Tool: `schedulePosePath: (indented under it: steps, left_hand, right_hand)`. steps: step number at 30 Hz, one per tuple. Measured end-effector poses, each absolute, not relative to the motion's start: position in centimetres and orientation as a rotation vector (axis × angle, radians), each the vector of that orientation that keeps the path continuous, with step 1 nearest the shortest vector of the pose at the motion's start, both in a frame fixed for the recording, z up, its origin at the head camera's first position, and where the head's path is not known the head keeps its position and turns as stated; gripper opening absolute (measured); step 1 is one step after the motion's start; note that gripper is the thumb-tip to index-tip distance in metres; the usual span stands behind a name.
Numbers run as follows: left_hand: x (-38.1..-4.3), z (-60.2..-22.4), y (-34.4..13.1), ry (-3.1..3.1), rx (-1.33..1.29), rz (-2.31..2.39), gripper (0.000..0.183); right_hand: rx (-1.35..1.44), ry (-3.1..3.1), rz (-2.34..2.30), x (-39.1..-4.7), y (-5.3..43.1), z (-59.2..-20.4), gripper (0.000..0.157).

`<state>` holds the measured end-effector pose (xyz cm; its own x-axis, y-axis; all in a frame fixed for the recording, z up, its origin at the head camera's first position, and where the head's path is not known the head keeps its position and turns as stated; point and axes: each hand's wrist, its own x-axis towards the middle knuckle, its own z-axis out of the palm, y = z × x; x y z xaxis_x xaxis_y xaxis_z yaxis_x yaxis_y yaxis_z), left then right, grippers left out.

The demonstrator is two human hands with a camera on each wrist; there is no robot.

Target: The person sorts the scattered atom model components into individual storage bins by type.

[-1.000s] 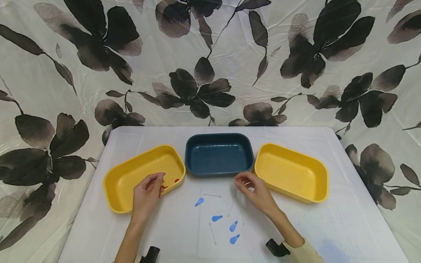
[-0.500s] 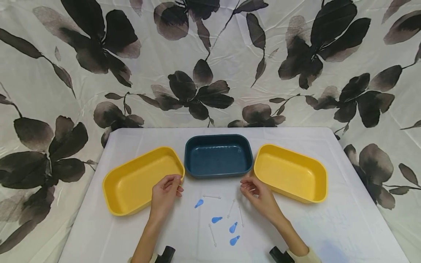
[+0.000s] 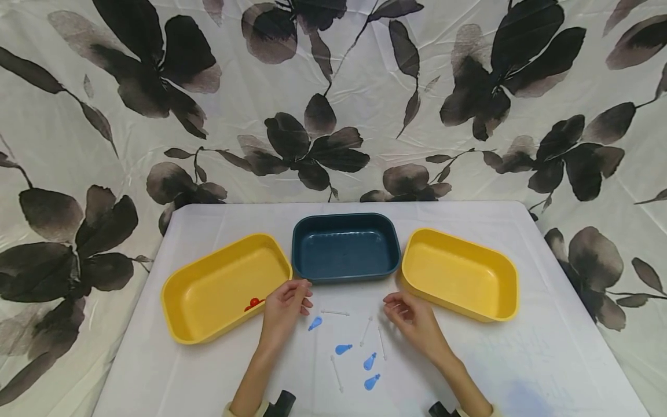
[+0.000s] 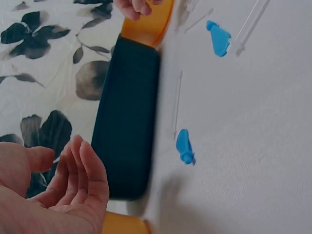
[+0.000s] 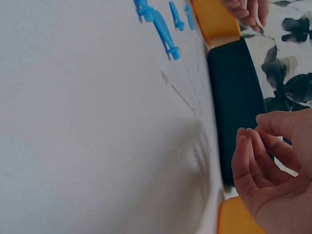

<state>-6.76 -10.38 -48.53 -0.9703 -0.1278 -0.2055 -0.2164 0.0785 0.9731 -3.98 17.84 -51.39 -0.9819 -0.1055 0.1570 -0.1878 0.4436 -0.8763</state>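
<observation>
My left hand (image 3: 283,307) is over the inner front corner of the left yellow tray (image 3: 174,310), its fingers loosely bent. In the left wrist view, thumb and fingers are apart with nothing between them. My right hand (image 3: 414,324) hovers by the right yellow tray (image 3: 458,308). Its fingers bend loosely too, and the right wrist view shows no object in them. Small red pieces (image 3: 254,302) lie inside the left tray, partly hidden by its wall. Between the hands, several blue bulb-shaped plastic pieces (image 3: 343,349) and several thin clear sticks (image 3: 337,373) are scattered on the white cloth.
A dark blue tray (image 3: 346,279) stands between the yellow ones at the back of the white-covered table (image 3: 156,370). Behind the table hangs a floral curtain (image 3: 396,116). Black wrist cameras (image 3: 281,403) sit at both cuffs.
The left hand has moved right, from over the left yellow tray towards the middle, uncovering the red pieces. My right hand has shifted slightly right and towards me. The loose pieces lie unchanged.
</observation>
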Motion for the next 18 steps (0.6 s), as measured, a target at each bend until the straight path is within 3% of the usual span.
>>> schedulePosePath:
  steps: [18]
  left_hand:
    - [-7.5,-50.4,-8.7,2.196,-0.394,2.039,0.036]
  right_hand:
    - [0.189,-2.745,1.558,-2.5,17.1,-52.5,0.018]
